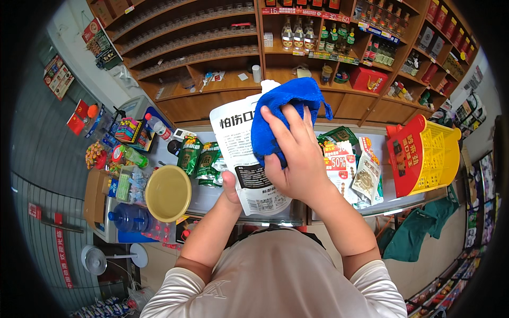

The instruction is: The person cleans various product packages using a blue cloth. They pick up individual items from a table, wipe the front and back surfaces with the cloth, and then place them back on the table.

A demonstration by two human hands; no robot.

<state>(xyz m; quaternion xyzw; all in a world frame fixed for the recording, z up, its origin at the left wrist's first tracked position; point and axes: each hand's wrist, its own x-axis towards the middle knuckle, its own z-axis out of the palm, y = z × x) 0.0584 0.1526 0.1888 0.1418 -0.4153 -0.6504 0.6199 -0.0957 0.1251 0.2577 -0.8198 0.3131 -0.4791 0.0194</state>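
Note:
My left hand holds a white printed pouch by its lower left edge, with the thumb in front and the fingers hidden behind. A blue cloth lies over the pouch's right side, gripped by my right hand with its fingers spread and bent into the folds. The pouch is upright above the glass counter. Left of it lie green foil packets. To the right are printed cards and a pale packet.
A yellow basin stands at the counter's left, near a large blue water bottle and a green-capped bottle. A red and yellow plastic rack is at the right. Wooden shelves with bottles stand behind the counter.

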